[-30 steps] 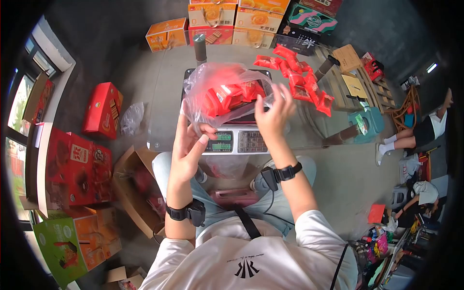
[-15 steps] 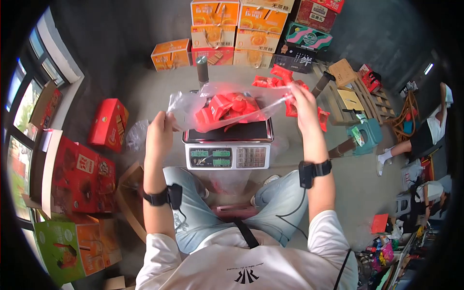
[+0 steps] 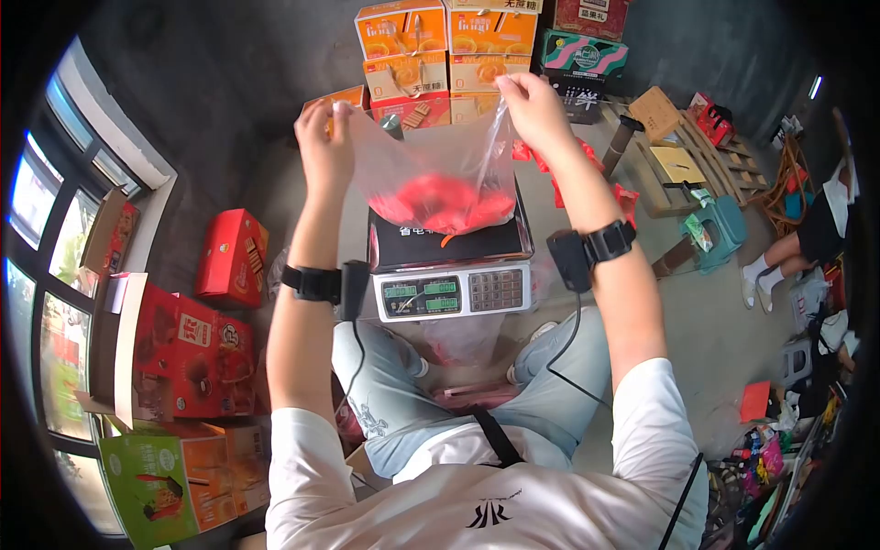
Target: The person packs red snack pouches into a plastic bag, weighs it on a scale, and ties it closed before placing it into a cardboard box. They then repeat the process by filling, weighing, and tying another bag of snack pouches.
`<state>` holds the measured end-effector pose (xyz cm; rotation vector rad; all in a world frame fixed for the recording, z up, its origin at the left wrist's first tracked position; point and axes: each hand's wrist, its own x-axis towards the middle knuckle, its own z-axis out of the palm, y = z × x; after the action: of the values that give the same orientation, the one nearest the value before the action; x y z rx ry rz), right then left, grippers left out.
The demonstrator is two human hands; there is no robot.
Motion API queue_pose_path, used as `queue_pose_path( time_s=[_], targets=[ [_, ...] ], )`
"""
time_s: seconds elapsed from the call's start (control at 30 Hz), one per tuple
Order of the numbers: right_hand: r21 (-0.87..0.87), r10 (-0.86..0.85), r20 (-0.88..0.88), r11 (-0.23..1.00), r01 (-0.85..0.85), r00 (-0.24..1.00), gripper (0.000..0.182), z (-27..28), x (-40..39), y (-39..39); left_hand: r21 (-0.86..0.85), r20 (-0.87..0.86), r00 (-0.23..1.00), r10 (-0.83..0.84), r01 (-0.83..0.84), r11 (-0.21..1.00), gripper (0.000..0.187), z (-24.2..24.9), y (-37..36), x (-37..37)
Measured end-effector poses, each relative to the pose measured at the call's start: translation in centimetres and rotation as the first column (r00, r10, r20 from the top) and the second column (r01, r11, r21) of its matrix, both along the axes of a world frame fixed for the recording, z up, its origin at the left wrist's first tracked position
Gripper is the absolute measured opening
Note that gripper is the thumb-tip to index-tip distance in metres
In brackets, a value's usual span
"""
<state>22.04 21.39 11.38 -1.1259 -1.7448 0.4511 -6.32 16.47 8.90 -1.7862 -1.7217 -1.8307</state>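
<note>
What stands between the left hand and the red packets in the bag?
Only the clear bag's plastic wall. The left hand pinches its upper left corner; the red packets sit at the bottom. Nothing else visible in the way.

Behind your table, stacked orange cartons (image 3: 401,35), a green-and-pink box (image 3: 585,57) above a black one, to your left a red carton (image 3: 231,258) and windows (image 3: 69,321), to your right a wooden pallet (image 3: 729,165), a teal stool (image 3: 720,234).

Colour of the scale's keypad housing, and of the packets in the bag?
The scale housing is white; the packets are red. Best seen in the head view.
</note>
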Motion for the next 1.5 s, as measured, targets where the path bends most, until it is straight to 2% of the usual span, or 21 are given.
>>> queue_pose_path(
  time_s=[0.03,0.07,0.1,0.13,0.17,0.23,0.3,0.37,0.43,0.5,0.63,0.7,0.8,0.9,0.97,1.0,1.17,1.3,1.37,1.43,1.5],
  targets=[
    [-0.003,0.001,-0.004,1.000,-0.001,1.000,0.029,-1.1,-0.2,-0.4,0.057,0.045,0.997,-0.056,0.053,0.997,0.027,-0.4,-0.4,1.0],
    [0.053,0.057,-0.152,0.997,-0.049,0.987,0.028,-2.4,-0.4,-1.0,0.059,0.319,0.911,-0.260,0.255,0.965,0.030,-1.0,-1.2,2.1],
    [0.114,0.118,-0.292,0.990,-0.088,0.949,0.027,-3.5,-0.5,-2.0,0.087,0.290,0.907,-0.306,0.293,0.952,0.030,-1.6,-1.9,2.5],
    [0.147,0.135,-0.372,0.985,-0.085,0.918,0.025,-4.3,-0.9,-3.5,0.154,0.404,0.816,-0.413,0.385,0.910,0.028,-2.2,-2.8,3.6],
    [0.088,0.119,-0.472,0.992,-0.088,0.873,0.025,-5.6,-1.3,-4.6,0.233,0.499,0.700,-0.512,0.460,0.857,0.026,-2.8,-3.6,5.1],
    [-0.005,0.063,-0.540,0.997,-0.078,0.839,0.027,-8.0,-1.8,-7.0,0.304,0.652,0.475,-0.591,0.551,0.777,0.024,-4.8,-5.4,7.6],
    [-0.199,-0.014,-0.705,0.964,-0.178,0.709,0.027,-10.0,-2.2,-9.6,0.217,0.658,0.531,-0.534,0.545,0.810,0.023,-8.2,-6.7,9.3],
    [-0.204,-0.047,-0.822,0.955,-0.216,0.568,0.026,-12.5,-2.5,-11.5,0.020,0.706,0.583,-0.403,0.552,0.834,0.022,-8.8,-9.9,11.2],
    [-0.250,-0.091,-0.818,0.945,-0.209,0.568,0.025,-14.6,-2.2,-13.3,0.047,0.761,0.503,-0.410,0.587,0.808,0.017,-11.7,-11.2,11.6],
    [-0.273,-0.167,-0.779,0.958,-0.088,0.605,0.024,-16.2,-2.4,-14.6,0.007,0.779,0.519,-0.352,0.554,0.832,0.019,-13.5,-12.3,11.7],
    [-0.217,-0.115,-0.722,0.974,-0.065,0.683,0.025,-17.9,-2.0,-16.4,-0.049,0.791,0.532,-0.303,0.548,0.835,0.031,-14.6,-14.1,11.1],
    [-0.249,-0.109,-0.673,0.965,-0.085,0.731,0.024,-18.8,-2.0,-17.2,-0.048,0.756,0.555,-0.347,0.576,0.816,0.042,-15.2,-14.6,11.3],
    [-0.188,-0.091,-0.412,0.982,0.012,0.907,0.025,-18.7,-2.5,-18.3,-0.086,0.669,0.625,-0.403,0.603,0.793,0.052,-16.2,-15.1,11.5],
    [-0.094,-0.058,-0.308,0.995,0.030,0.950,0.022,-19.0,-2.9,-18.8,-0.121,0.602,0.677,-0.424,0.602,0.790,0.056,-17.1,-15.5,11.8],
    [-0.134,0.051,-0.479,0.982,-0.130,0.876,0.018,-18.9,-3.5,-19.3,-0.251,0.499,0.744,-0.445,0.615,0.747,0.056,-17.5,-15.9,12.0],
    [-0.124,0.079,-0.482,0.980,-0.157,0.873,0.014,-19.5,-3.6,-19.3,-0.224,0.511,0.739,-0.440,0.608,0.762,0.056,-17.6,-16.0,12.4],
    [-0.144,0.037,-0.613,0.977,-0.158,0.790,0.013,-20.5,-3.1,-18.9,-0.242,0.524,0.787,-0.326,0.505,0.829,0.057,-18.5,-16.1,12.1],
    [-0.090,-0.128,-0.707,0.992,0.092,0.695,0.014,-19.6,0.1,-17.4,-0.278,0.502,0.836,-0.223,0.400,0.873,0.063,-17.4,-15.9,9.3],
    [-0.171,-0.199,-0.815,0.980,0.103,0.544,0.015,-18.2,1.7,-16.6,-0.104,0.481,0.833,-0.274,0.365,0.925,0.063,-16.6,-15.3,7.8],
    [-0.153,-0.194,-0.887,0.980,0.130,0.419,0.016,-17.4,3.2,-15.7,-0.046,0.496,0.846,-0.198,0.253,0.966,0.061,-14.7,-15.0,7.3],
    [-0.166,-0.214,-0.907,0.973,0.158,0.363,0.016,-16.3,4.0,-15.8,-0.113,0.357,0.932,-0.060,0.107,0.988,0.057,-12.8,-15.0,6.1]
  ],
)
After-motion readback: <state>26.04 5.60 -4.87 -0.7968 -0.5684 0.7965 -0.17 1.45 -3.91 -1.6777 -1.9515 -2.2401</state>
